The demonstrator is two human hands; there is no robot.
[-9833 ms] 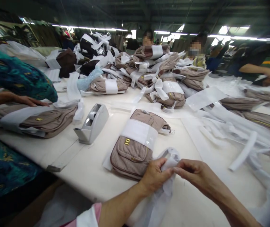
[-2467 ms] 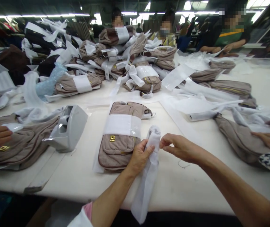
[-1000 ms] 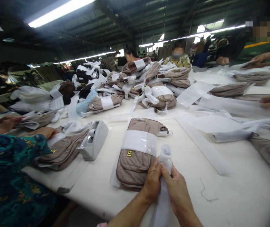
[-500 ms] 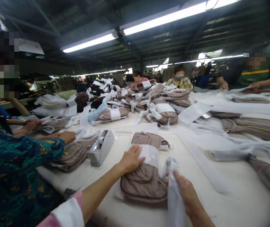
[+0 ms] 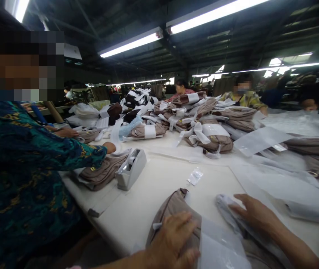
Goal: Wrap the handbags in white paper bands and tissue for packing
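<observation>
A taupe fabric bag (image 5: 165,211) with a white paper band (image 5: 221,243) around it lies at the table's near edge, turned at an angle and cut off by the frame. My left hand (image 5: 174,237) rests on the bag beside the band, its fingers laid out over the fabric. To the right, my right hand (image 5: 256,215) touches a strap wrapped in white material (image 5: 228,209), fingers stretched out and apart. Beyond the bag, a small clear packet with a white tag (image 5: 195,176) lies on the table.
A grey tape dispenser (image 5: 133,170) stands to the left. Beside it, a co-worker in a teal patterned sleeve (image 5: 64,149) reaches over another taupe bag (image 5: 103,173). A heap of banded bags (image 5: 215,138) rises behind. White sheets (image 5: 262,140) and more bags spread along the right.
The bag has turned and moved nearer, toward the bottom of the view. My right hand has loosened from the wrapped strap, which now lies beside the bag. The view has swung left.
</observation>
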